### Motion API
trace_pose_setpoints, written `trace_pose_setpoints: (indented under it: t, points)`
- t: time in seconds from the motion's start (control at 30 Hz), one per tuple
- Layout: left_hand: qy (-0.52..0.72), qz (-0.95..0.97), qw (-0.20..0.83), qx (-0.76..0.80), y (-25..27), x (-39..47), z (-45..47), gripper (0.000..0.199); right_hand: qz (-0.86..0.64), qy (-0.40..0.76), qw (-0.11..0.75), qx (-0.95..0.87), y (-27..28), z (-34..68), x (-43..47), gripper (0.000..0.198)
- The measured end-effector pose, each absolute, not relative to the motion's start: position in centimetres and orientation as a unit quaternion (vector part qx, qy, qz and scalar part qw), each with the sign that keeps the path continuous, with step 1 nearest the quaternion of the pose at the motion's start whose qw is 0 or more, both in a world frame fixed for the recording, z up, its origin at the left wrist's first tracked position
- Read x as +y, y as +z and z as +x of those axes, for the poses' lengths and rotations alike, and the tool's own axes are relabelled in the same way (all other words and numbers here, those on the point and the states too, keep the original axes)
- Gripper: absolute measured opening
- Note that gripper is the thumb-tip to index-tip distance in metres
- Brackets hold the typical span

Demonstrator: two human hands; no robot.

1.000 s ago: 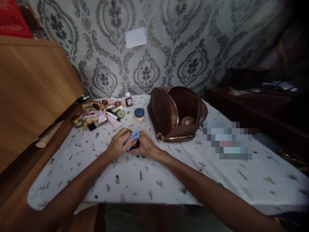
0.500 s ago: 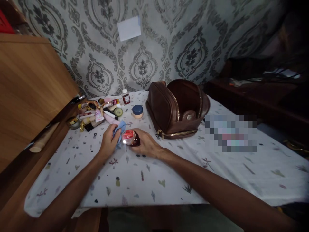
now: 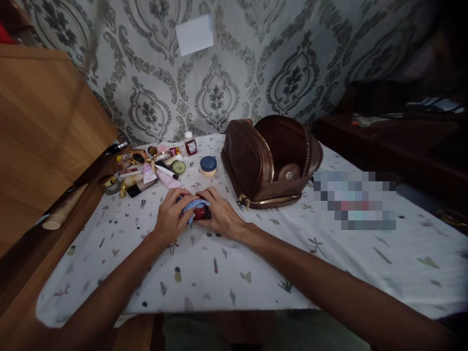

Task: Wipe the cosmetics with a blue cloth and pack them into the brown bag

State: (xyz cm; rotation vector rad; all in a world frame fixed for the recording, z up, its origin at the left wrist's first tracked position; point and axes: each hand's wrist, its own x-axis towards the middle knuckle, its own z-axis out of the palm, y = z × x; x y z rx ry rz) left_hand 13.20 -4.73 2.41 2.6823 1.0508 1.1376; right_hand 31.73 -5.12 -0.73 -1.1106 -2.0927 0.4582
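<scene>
My left hand (image 3: 174,217) is closed on a light blue cloth (image 3: 195,204), which it presses over a dark red, shiny bottle-like container (image 3: 200,213). The container's right side is gripped by my right hand (image 3: 220,214), with the fingers wrapped round it. Cloth and fingers hide most of the container, so its full shape does not show. Beyond my hands stands a jar with a blue lid (image 3: 208,166). To the right of it sits a brown cosmetic bag (image 3: 270,165), its top unzipped and gaping.
A cluster of makeup items, tubes and brushes lies back left, with a pink tube (image 3: 168,180) nearest my left hand. A small white-capped bottle (image 3: 190,143) stands behind. A wooden panel (image 3: 44,136) borders the left. A blurred-out patch (image 3: 354,200) covers something at right.
My left hand has moved right with the cloth, from beside the container onto it. The container's red and shiny end is now mostly covered. My right hand keeps its hold.
</scene>
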Motion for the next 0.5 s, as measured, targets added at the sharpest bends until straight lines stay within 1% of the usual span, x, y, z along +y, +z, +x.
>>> trace_pose_setpoints:
  t: [0.13, 0.2, 0.27, 0.33, 0.4, 0.5]
  points:
    - [0.391, 0.806, 0.157, 0.416, 2.6, -4.4, 12.9, 0.024, -0.419, 0.146, 0.326, -0.835, -0.5, 31.6, -5.3, 0.049]
    - [0.41, 0.768, 0.229, 0.435, 2.6, -4.1, 12.7, 0.025, -0.403, 0.144, 0.328, -0.842, -0.5, 31.6, -5.4, 0.047]
    - [0.421, 0.741, 0.286, 0.439, 2.4, -3.7, 12.5, 0.021, -0.377, 0.156, 0.346, -0.845, -0.7, 31.7, -5.3, 0.051]
    - [0.412, 0.723, 0.338, 0.439, 2.2, -3.1, 12.2, 0.023, -0.355, 0.177, 0.364, -0.843, -0.8, 31.8, -5.2, 0.059]
    - [0.392, 0.712, 0.374, 0.447, 1.9, -2.6, 12.0, 0.03, -0.339, 0.199, 0.374, -0.84, -1.0, 31.9, -5.1, 0.067]
    - [0.378, 0.718, 0.358, 0.462, 1.5, -2.0, 11.6, 0.042, -0.33, 0.222, 0.381, -0.834, -1.2, 32.0, -5.0, 0.071]
